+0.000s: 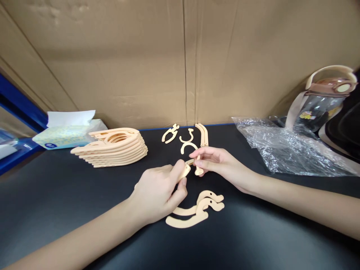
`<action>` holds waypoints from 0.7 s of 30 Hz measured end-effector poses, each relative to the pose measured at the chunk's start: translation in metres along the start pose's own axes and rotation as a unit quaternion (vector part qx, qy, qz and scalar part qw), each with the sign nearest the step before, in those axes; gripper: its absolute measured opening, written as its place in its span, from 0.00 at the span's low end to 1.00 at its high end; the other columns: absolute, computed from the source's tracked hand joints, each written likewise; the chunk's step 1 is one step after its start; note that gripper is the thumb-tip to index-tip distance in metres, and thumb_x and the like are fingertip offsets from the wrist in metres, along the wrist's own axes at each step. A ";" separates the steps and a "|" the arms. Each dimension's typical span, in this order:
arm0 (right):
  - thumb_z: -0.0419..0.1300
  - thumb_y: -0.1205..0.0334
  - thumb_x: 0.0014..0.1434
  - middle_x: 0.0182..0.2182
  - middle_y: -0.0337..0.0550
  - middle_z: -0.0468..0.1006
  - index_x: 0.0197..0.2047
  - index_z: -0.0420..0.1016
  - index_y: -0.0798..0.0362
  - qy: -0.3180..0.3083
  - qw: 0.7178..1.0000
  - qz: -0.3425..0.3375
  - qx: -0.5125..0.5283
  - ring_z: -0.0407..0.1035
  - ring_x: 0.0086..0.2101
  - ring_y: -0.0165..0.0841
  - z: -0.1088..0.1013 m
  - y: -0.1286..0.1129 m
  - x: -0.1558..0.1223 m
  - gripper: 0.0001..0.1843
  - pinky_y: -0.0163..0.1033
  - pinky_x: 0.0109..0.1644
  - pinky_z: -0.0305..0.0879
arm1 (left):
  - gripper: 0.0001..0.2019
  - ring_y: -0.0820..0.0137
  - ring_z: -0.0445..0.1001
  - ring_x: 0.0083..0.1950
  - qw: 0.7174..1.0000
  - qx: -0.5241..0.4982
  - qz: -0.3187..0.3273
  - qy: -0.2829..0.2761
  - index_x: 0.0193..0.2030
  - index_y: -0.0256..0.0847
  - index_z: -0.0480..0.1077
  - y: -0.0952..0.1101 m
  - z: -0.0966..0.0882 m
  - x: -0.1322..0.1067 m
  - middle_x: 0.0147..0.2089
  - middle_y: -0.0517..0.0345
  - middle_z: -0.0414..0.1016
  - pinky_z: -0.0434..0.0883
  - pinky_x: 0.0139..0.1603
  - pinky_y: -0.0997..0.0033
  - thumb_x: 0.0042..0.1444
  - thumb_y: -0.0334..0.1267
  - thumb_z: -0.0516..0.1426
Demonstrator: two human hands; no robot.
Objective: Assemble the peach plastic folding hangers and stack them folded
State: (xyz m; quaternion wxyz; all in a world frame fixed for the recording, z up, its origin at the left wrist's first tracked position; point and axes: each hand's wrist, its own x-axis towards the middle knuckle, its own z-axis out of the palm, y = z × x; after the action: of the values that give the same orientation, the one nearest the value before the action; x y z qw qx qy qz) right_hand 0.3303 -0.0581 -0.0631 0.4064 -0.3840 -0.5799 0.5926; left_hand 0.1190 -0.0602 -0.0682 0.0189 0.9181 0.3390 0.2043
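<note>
My left hand (159, 191) is closed in a pinch on a small cream plastic piece (185, 170) over the middle of the black table (84, 210). My right hand (218, 163) pinches another small cream piece (198, 169) right beside it; the two pieces touch or nearly touch. Below my hands lie curved cream hanger arms (194, 212), overlapping on the table. Behind my hands lie loose cream parts: a hook piece (188, 141), a clip-like piece (170, 134) and straight arms (204, 134).
A stack of several folded cream hangers (115, 148) sits at the back left, with a tissue pack (67, 131) behind it. Crumpled clear plastic bag (284, 150) and a water bottle (323, 97) are at the right. A cardboard wall (180, 56) closes the back.
</note>
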 end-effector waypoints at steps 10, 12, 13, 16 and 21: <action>0.66 0.58 0.58 0.37 0.38 0.78 0.42 0.78 0.49 0.021 0.999 -0.031 -0.010 0.69 0.33 0.28 -0.009 0.008 0.003 0.09 0.36 0.40 0.65 | 0.11 0.66 0.64 0.32 0.999 -0.005 0.050 -0.019 0.35 0.43 0.61 0.001 -0.003 0.005 0.31 0.59 0.70 0.58 0.30 0.68 0.68 0.35 0.42; 0.66 0.58 0.57 0.38 0.38 0.78 0.40 0.79 0.49 0.017 0.999 -0.036 0.000 0.69 0.33 0.28 -0.011 0.007 0.003 0.07 0.36 0.38 0.64 | 0.11 0.67 0.64 0.33 0.998 -0.009 0.056 -0.022 0.37 0.42 0.63 0.000 -0.003 0.004 0.32 0.59 0.70 0.59 0.30 0.68 0.68 0.35 0.43; 0.67 0.58 0.57 0.38 0.38 0.78 0.38 0.79 0.49 0.014 0.999 -0.039 0.003 0.68 0.33 0.27 -0.012 0.007 0.004 0.06 0.35 0.38 0.64 | 0.10 0.67 0.64 0.33 0.998 -0.010 0.060 -0.022 0.37 0.42 0.62 0.000 -0.003 0.004 0.32 0.59 0.70 0.59 0.30 0.68 0.68 0.35 0.43; 0.67 0.60 0.56 0.37 0.37 0.78 0.36 0.80 0.49 0.006 0.999 -0.037 0.017 0.68 0.32 0.27 -0.013 0.007 0.004 0.04 0.35 0.38 0.64 | 0.09 0.67 0.64 0.32 0.997 -0.011 0.071 -0.018 0.36 0.43 0.60 -0.001 -0.002 0.003 0.32 0.60 0.68 0.59 0.29 0.68 0.69 0.35 0.44; 0.68 0.62 0.56 0.36 0.37 0.79 0.37 0.81 0.50 -0.010 0.998 -0.026 0.060 0.70 0.33 0.25 -0.014 0.008 0.004 0.04 0.33 0.40 0.66 | 0.08 0.68 0.66 0.32 0.998 -0.020 0.060 -0.020 0.40 0.42 0.61 -0.001 -0.001 0.003 0.32 0.61 0.67 0.60 0.30 0.70 0.70 0.35 0.45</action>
State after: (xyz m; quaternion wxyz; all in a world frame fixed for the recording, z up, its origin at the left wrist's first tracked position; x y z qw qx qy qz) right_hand 0.3417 -0.0486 -0.0717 0.4380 -0.3380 -0.5569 0.6194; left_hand 0.1195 -0.0575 -0.0663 0.0322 0.9401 0.2788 0.1935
